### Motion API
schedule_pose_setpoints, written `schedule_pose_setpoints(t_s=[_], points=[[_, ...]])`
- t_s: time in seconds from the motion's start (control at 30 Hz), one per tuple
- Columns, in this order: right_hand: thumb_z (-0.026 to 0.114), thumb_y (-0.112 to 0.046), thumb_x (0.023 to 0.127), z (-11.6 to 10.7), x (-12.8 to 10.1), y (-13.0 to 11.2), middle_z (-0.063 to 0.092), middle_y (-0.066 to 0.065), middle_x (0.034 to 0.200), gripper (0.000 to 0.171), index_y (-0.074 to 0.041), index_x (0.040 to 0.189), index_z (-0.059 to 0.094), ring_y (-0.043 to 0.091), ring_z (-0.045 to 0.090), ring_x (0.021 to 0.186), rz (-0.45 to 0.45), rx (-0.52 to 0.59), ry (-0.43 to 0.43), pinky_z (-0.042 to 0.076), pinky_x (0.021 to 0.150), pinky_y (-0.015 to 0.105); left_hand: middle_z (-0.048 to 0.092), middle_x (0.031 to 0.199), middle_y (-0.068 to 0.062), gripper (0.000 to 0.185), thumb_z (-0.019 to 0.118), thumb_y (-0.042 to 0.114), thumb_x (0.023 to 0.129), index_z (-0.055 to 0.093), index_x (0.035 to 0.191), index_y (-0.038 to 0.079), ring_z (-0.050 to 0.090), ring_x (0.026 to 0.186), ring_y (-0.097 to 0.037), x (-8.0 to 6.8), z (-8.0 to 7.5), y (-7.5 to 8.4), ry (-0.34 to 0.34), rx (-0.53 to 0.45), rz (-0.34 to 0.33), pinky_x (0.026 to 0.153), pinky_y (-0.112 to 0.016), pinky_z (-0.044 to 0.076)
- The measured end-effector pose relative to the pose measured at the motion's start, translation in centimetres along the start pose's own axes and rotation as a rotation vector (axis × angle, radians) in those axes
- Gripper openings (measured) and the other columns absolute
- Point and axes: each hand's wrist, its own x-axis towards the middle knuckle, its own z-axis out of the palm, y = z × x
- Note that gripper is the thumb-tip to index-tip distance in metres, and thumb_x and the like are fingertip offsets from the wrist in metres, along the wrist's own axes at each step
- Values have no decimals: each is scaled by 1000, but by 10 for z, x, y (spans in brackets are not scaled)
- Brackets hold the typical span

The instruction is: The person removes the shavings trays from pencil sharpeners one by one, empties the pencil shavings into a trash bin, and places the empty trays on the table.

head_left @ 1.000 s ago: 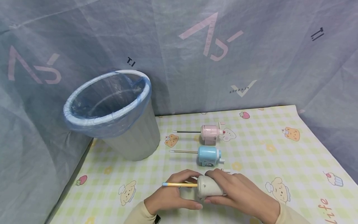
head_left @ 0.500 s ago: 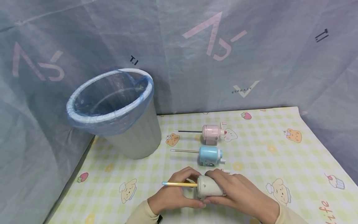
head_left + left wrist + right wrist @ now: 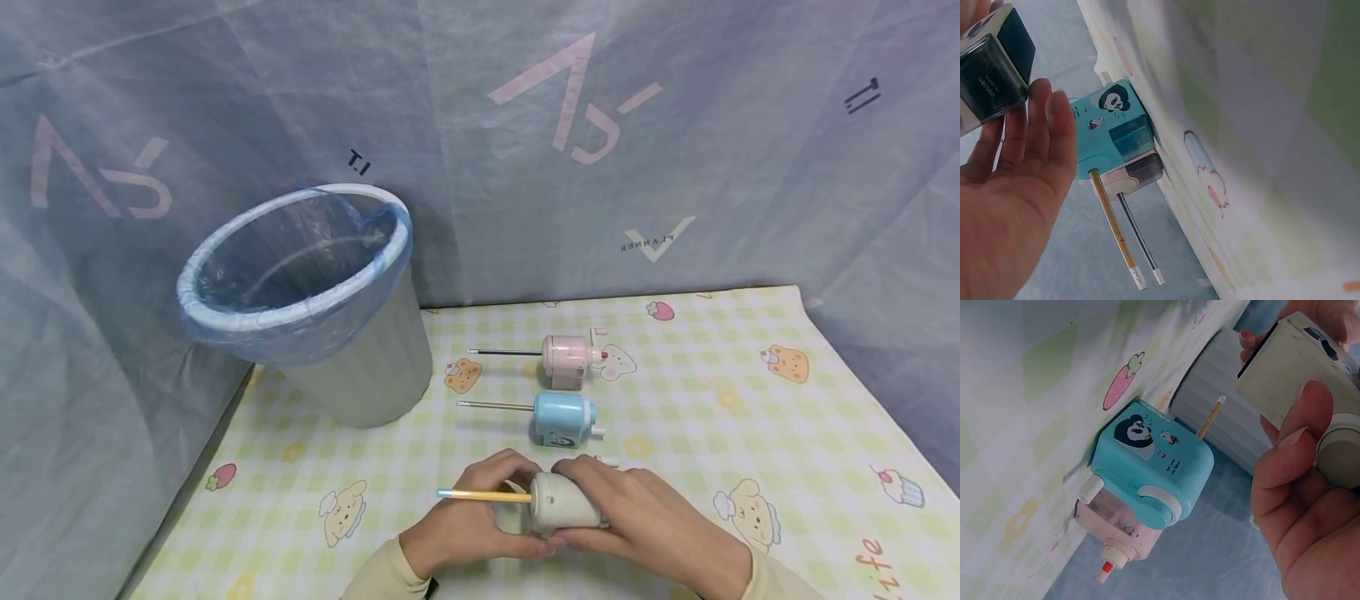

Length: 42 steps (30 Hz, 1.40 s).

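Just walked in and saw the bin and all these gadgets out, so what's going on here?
A person holds a white pencil sharpener in both hands above the checked tablecloth. The right hand has its grip round the body; the left hand steadies the end where a yellow pencil sticks out. Behind stand a blue sharpener and a pink sharpener, each with a pencil in it, beside a lined bin.

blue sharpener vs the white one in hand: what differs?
The blue sharpener stands free on the tablecloth; the white sharpener is gripped by the right hand, with the left hand against it. Blue holds a brownish pencil, white a yellow pencil. Both pencils point left.
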Motion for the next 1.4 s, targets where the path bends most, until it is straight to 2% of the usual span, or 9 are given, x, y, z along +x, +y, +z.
schedule_pose_setpoints(t_s=[0.33, 0.53, 0.7, 1.0, 1.4], points=[[76, -49, 99, 2, -3, 2, 57, -21, 99, 48, -22, 134, 58, -7, 47, 74, -30, -23, 25, 40, 62, 11, 69, 116, 8, 46, 95, 25, 85, 68, 123, 25, 68, 104, -5, 0, 1, 0, 6, 13, 0, 91, -28, 60], [76, -48, 99, 1, -3, 2, 56, -21, 98, 47, -23, 135, 57, -7, 47, 74, -26, -6, 14, 40, 61, 11, 69, 114, 8, 46, 95, 26, 85, 68, 123, 25, 68, 103, -5, -1, 1, 0, 10, 28, 9, 90, -27, 59], [76, -47, 100, 0, -3, 1, 56, -20, 97, 47, -23, 135, 56, -7, 47, 72, -17, 25, -3, 40, 60, 11, 69, 113, 9, 46, 95, 26, 84, 69, 122, 26, 68, 102, -5, -1, 1, 1, 14, 20, -9, 89, -27, 60], [76, -45, 100, -1, -4, 2, 56, -20, 96, 48, -20, 136, 56, -8, 46, 71, -27, 35, -6, 39, 58, 9, 71, 110, 9, 43, 96, 25, 84, 71, 119, 23, 69, 99, -3, -3, 1, 1, 25, 36, 37, 86, -30, 62], [76, -43, 100, -1, -5, 2, 59, -17, 99, 50, -19, 138, 54, -7, 48, 71, -25, 68, -13, 41, 59, 10, 76, 112, 11, 42, 95, 26, 84, 72, 120, 23, 73, 102, -4, -3, -1, 2, 1, 2, -43, 93, -27, 60]])
